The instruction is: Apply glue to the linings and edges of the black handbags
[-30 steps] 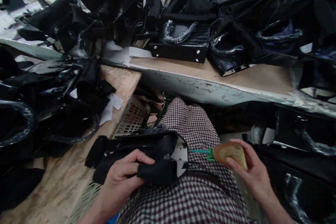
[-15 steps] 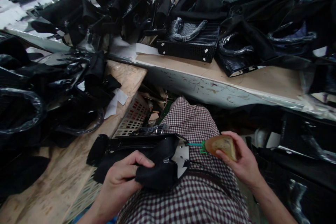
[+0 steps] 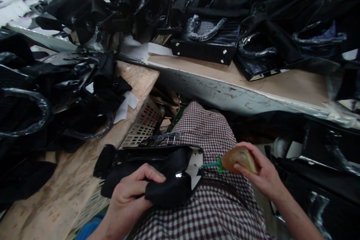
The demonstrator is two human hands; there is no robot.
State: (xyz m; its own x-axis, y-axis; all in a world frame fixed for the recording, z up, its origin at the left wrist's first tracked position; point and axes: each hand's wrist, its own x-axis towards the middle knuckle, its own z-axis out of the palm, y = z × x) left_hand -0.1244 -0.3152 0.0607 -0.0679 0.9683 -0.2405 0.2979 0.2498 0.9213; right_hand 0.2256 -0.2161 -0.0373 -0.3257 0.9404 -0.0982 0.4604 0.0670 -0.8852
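Note:
A black handbag [image 3: 126, 153] lies across my lap, its white end panel [image 3: 195, 163] facing right. My left hand [image 3: 135, 191] is closed on the black cloth lining [image 3: 168, 187] and folds it back from that panel. In my right hand [image 3: 258, 172] is a glue bottle [image 3: 239, 159] with amber contents, held sideways between thumb and fingers. Its thin green nozzle [image 3: 209, 165] points left, the tip at the edge of the white panel; whether it touches I cannot tell. A buckled strap [image 3: 170, 139] stands at the bag's far side.
Black bags with plastic-wrapped handles crowd the left wooden table [image 3: 137, 78] and the long bench [image 3: 303, 86] ahead. A slotted plastic basket [image 3: 143, 120] stands beside my knees. More black bags [image 3: 323, 180] lie low on the right.
The nozzle tip has shifted slightly lower on the white panel, with the bottle tilting a little. My left hand keeps its grip on the lining. The view has moved slightly.

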